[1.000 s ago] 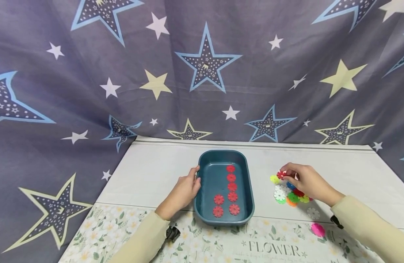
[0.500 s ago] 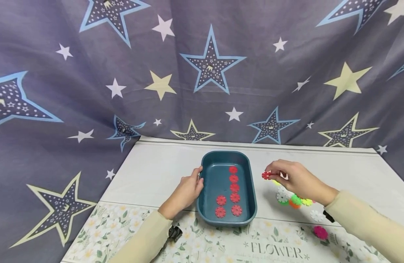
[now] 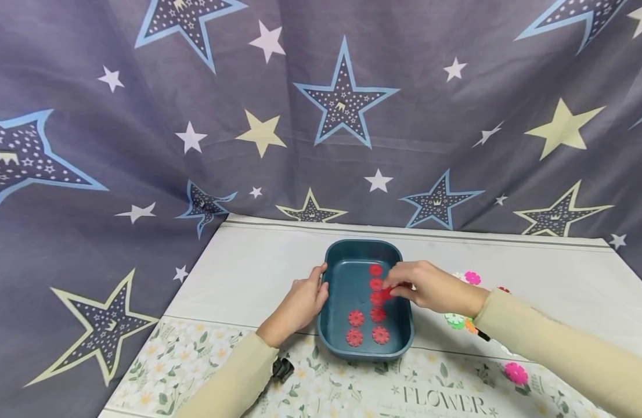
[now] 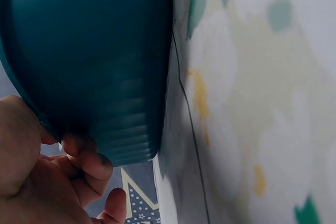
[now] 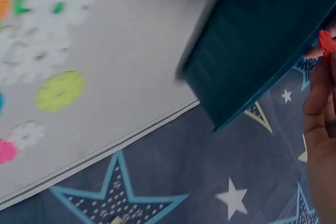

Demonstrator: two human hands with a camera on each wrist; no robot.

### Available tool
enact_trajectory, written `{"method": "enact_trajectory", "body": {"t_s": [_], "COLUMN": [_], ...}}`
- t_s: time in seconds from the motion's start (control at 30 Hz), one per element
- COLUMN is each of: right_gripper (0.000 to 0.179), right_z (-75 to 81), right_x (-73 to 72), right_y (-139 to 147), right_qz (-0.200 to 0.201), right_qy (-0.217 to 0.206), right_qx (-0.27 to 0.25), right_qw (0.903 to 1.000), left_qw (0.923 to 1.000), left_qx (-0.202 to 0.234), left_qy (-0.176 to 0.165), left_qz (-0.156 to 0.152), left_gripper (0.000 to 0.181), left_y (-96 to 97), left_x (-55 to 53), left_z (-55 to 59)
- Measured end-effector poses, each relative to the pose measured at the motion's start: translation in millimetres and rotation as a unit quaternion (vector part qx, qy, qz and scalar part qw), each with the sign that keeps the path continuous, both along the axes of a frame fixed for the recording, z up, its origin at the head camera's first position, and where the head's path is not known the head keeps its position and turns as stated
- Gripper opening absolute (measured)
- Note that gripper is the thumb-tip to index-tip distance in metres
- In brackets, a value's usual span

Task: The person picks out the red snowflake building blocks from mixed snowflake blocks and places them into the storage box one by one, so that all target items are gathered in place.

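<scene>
A dark teal rectangular tray (image 3: 342, 290) stands on the table in the head view. My left hand (image 3: 299, 302) grips its left rim, thumb and fingers on the wall; the left wrist view shows the fingers (image 4: 86, 161) curled at the rim. My right hand (image 3: 436, 287) reaches over the right wall and pinches a red snowflake building disc (image 3: 387, 293). That disc overlaps the right column of red discs (image 3: 381, 335) lying in the tray. A shorter column of red discs (image 3: 355, 318) lies left of it. In the right wrist view the pinched disc (image 5: 325, 43) shows at the right edge.
Loose discs in several colours lie right of the tray, partly hidden by the right forearm, among them a pink one (image 3: 472, 277) and a green one (image 3: 455, 321). Another pink disc (image 3: 516, 373) lies nearer the front. A star-patterned curtain (image 3: 321, 168) hangs behind the table.
My right hand has carried the red disc left from the loose pile to over the tray. My left hand keeps its grip on the rim. The view has shifted slightly.
</scene>
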State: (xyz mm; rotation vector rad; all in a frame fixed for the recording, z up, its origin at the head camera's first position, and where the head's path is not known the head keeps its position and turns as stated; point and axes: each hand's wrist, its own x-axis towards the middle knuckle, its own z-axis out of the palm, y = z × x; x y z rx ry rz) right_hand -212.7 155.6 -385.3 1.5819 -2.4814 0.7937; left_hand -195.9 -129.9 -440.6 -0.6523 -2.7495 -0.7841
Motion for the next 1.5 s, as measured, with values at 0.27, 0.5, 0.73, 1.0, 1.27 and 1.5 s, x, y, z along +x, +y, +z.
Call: {"method": "enact_trajectory", "body": {"t_s": [0.27, 0.5, 0.73, 1.0, 1.27, 1.5], "right_gripper": [0.010, 0.016, 0.016, 0.011, 0.006, 0.013], "right_z": [-2.4, -10.0, -16.6, -19.7, -7.0, 17.8], "right_x": [-33.7, -49.3, -47.7, -46.1, -46.9, -39.5], "right_y": [-37, -61, -75, -83, -62, 0], "right_qz": [0.013, 0.004, -0.013, -0.054, -0.029, -0.092], "right_qy": [-0.059, -0.146, -0.169, -0.128, -0.101, -0.062], "right_qx": [0.018, 0.080, 0.157, 0.199, 0.129, 0.086], "right_qw": [0.9980, 0.9860, 0.9730, 0.9700, 0.9860, 0.9901], "left_qw": [1.0000, 1.0000, 0.9999, 0.9999, 1.0000, 0.9999], "left_qx": [0.004, 0.001, -0.004, -0.002, -0.001, 0.006], "left_qy": [0.002, -0.001, -0.011, -0.013, -0.006, -0.010], "left_qz": [0.003, -0.003, -0.005, -0.006, -0.003, 0.002], "left_gripper": [0.039, 0.040, 0.040, 0.040, 0.040, 0.040], "left_y": [0.3, 2.3, 4.8, 5.2, 3.6, 0.1], "left_x": [-1.7, -1.7, -1.9, -1.7, -1.4, -0.3], "left_z": [0.5, 3.2, 6.9, 7.8, 2.7, 1.7]}}
